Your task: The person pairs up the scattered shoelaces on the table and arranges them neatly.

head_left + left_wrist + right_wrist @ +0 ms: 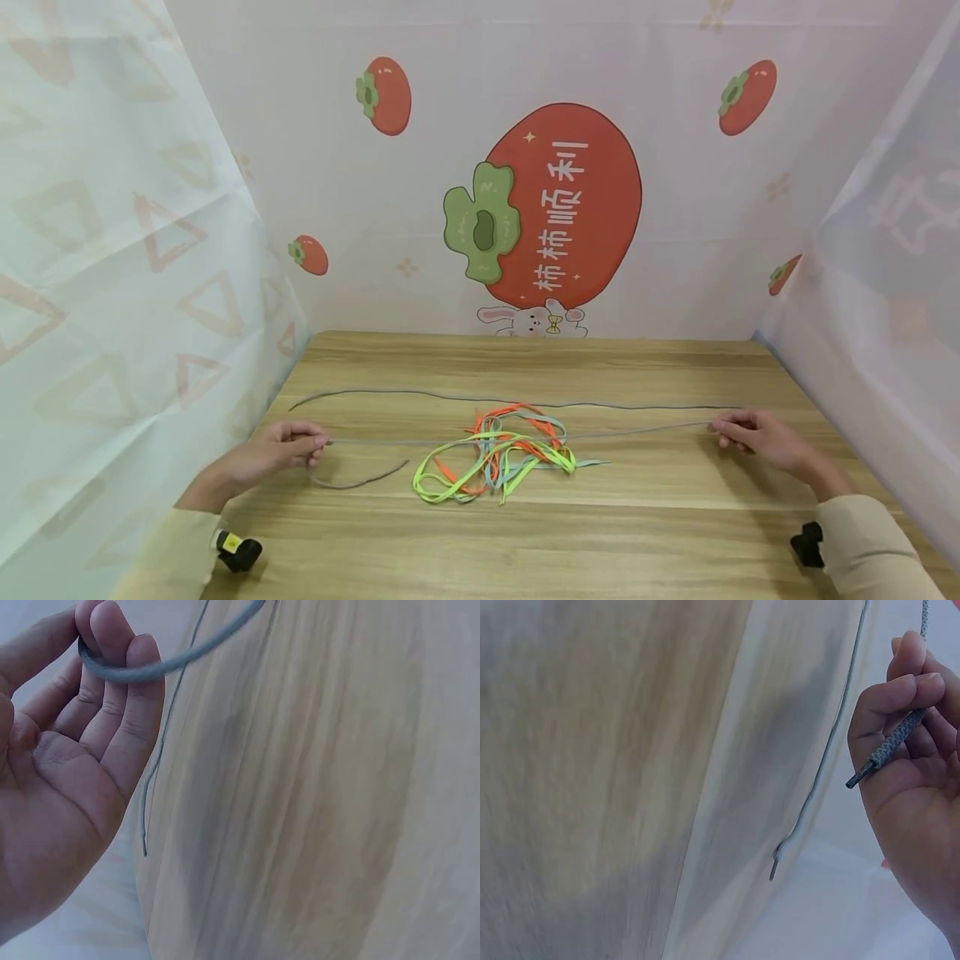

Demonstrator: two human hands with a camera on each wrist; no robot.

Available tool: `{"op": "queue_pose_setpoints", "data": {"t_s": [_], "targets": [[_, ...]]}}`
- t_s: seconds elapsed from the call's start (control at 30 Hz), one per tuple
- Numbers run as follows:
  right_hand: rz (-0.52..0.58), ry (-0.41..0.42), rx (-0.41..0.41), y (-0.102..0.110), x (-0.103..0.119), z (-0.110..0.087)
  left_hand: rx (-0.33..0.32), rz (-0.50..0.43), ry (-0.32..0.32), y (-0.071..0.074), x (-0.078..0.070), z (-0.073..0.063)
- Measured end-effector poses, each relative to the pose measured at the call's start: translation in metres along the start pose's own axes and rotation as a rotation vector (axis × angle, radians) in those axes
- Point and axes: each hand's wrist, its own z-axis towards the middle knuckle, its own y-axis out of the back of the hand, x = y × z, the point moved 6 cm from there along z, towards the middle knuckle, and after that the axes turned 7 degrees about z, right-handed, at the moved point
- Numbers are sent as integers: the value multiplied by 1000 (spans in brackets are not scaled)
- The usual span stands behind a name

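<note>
A thin grey shoelace [637, 431] stretches between both hands. My left hand [281, 450] pinches it between thumb and fingers, and its loose tail [360, 486] curves back over the table. In the left wrist view the grey lace [180, 660] loops across the fingertips. My right hand [765, 437] pinches the other end, whose dark tip [859, 775] pokes out below the curled fingers in the right wrist view. Behind it, a second grey shoelace [450, 397] lies nearly straight across the table. The held lace passes over a tangled heap of neon-green [431, 497], orange [525, 407] and pale blue shoelaces [592, 463].
The wood-grain table [495, 550] is bounded by a printed back sheet [690, 250] and hanging white sheets at the left [112, 275] and right [900, 317]. A small black device [238, 552] sits at the left wrist, another [807, 546] at the right.
</note>
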Motion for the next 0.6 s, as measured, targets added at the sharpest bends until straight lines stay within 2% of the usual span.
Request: {"op": "queue_pose_setpoints", "data": {"t_s": [0.23,0.43,0.6], "targets": [[-45,-14,-47,14,-7,-1,-52,24,53,22,10,-5],[-88,-73,-63,26,-16,-4,-64,13,60,39,17,-10],[-146,-81,-86,36,-23,-3,-78,49,65,53,19,-9]]}}
